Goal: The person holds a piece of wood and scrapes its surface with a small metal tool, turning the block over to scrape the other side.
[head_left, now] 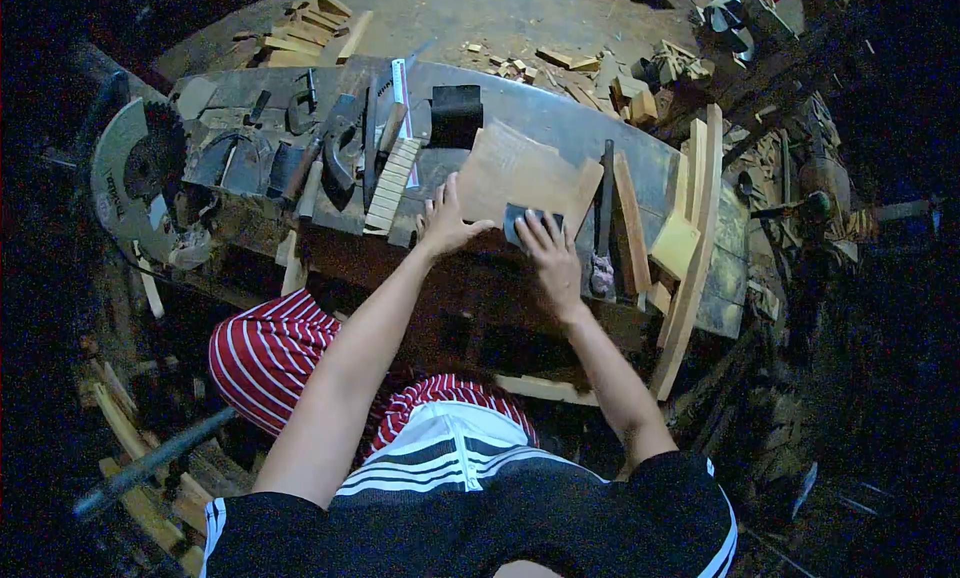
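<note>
A flat brown wooden board [508, 168] lies on the bench in front of me. My left hand [447, 221] rests at its near left corner, fingers spread and thumb stretched toward the right. My right hand [552, 258] lies with fingers extended over a small dark sheet [513, 221], which looks like sandpaper, at the board's near edge. The fingers cover part of the sheet, and whether they grip it is not visible. Another dark sheet [456, 115] sits beyond the board. Just left of my left hand is a row of small pale wooden blocks [392, 186].
A circular saw [140, 178] stands at the bench's left end, with clamps [343, 158] and hand tools nearby. Right of the board are a dark metal bar [605, 203], wooden strips [632, 223] and a long curved timber [695, 268]. Offcuts [310, 28] litter the floor behind.
</note>
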### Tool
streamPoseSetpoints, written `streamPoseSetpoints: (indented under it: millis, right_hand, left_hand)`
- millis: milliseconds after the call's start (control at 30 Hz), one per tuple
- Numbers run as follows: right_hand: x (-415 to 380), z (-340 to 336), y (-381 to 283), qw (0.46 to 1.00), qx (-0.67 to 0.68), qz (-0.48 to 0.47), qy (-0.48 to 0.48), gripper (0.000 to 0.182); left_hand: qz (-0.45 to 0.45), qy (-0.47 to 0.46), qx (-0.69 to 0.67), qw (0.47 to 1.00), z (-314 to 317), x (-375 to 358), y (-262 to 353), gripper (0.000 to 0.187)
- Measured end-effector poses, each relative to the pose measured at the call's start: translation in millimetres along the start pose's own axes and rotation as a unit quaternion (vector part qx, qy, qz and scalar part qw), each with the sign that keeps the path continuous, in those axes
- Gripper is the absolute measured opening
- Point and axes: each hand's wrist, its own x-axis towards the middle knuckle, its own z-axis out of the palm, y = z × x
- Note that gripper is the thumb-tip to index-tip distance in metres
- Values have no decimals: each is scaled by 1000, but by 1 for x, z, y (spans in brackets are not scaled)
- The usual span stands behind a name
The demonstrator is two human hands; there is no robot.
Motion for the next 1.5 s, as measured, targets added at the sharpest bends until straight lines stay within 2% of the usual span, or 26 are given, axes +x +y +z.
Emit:
streamPoseSetpoints:
  millis: [67, 100, 167, 233, 300, 400, 500, 567, 600, 667, 733, 833, 900, 1067, 1133, 1167, 1200, 1233, 1267, 1300, 1333, 1367, 1400, 1433, 1467, 1500]
  right_hand:
    - [27, 6, 33, 1000, -11, 21, 5, 74]
    - [43, 8, 50, 997, 32, 68, 27, 73]
    - [74, 25, 78, 992, 16, 113, 52, 61]
    - [79, 26, 78, 990, 7, 136, 34, 57]
    - [66, 31, 70, 992, -23, 114, 46, 55]
    - [20, 3, 5, 995, 62, 79, 13, 58]
    - [-4, -15, -27, 997, 48, 53, -11, 57]
    - [12, -15, -13, 997, 55, 43, -13, 59]
    - [26, 0, 4, 999, -38, 15, 4, 55]
    - [67, 17, 32, 996, -10, 72, 47, 55]
    - [103, 24, 47, 991, -14, 131, 36, 56]
    - [99, 28, 37, 988, -46, 139, 39, 54]
    - [68, 29, 14, 996, -8, 82, 39, 55]
    - [25, -6, -28, 996, 72, 47, 32, 58]
    - [30, -19, -15, 960, 255, 103, -44, 57]
    - [36, -22, -1, 926, 323, 179, -76, 58]
    - [39, -31, 9, 944, 284, 146, 81, 53]
    - [41, -42, 25, 901, 348, 248, 80, 46]
    - [57, -76, 21, 901, 338, 225, 153, 41]
    - [58, -100, 40, 916, 302, 246, 96, 41]
    - [40, -65, 91, 977, -12, 200, 73, 46]
    - [32, -53, 108, 955, -118, 248, 111, 55]
    - [27, -51, 117, 947, -59, 282, 141, 61]
    - [27, -66, 99, 928, -67, 349, 110, 61]
    - [19, -53, 104, 937, -32, 320, 138, 60]
    - [9, -41, 112, 943, 1, 291, 162, 58]
  left_hand:
    - [-4, -7, -9, 1000, 4, -3, -1, 110]
    - [-1, -9, -5, 1000, 4, 0, -3, 110]
    - [6, -9, 2, 1000, 3, 5, -5, 109]
    - [13, 4, -2, 1000, 10, 8, -11, 111]
    - [31, 12, -8, 999, 20, 12, -15, 112]
    - [35, 36, -1, 999, 19, 14, -27, 114]
    - [19, 14, 6, 1000, 9, 5, -14, 115]
    - [21, 13, 5, 1000, 9, 3, -10, 115]
    - [26, 3, 9, 1000, 11, 4, -10, 115]
    - [45, 11, -16, 999, 11, 8, -16, 114]
    - [48, 8, 0, 999, 11, 10, -15, 113]
    - [48, 12, 6, 999, 14, 7, -17, 111]
    - [52, 24, -2, 998, 13, 14, -17, 110]
    - [58, 33, -1, 998, 21, 11, -19, 106]
    - [43, 20, 14, 999, 15, 6, -16, 110]
    - [13, 5, 26, 1000, 10, 0, -8, 112]
    - [10, -10, 18, 1000, 8, 1, -7, 114]
    - [5, -29, 8, 1000, 11, 2, -7, 116]
    - [-15, -12, 6, 1000, 16, 3, -12, 116]
    - [31, 35, -21, 999, 25, 4, -16, 103]
    - [84, 81, -46, 992, 29, 8, -22, 91]
    - [78, 90, -46, 992, 24, 14, -31, 91]
    - [115, 160, -104, 975, 16, 22, -40, 76]
    - [150, 226, -163, 949, 7, 27, -47, 63]
    - [139, 278, -153, 938, -10, 36, -56, 40]
    - [96, 295, -170, 935, -20, 50, -69, 42]
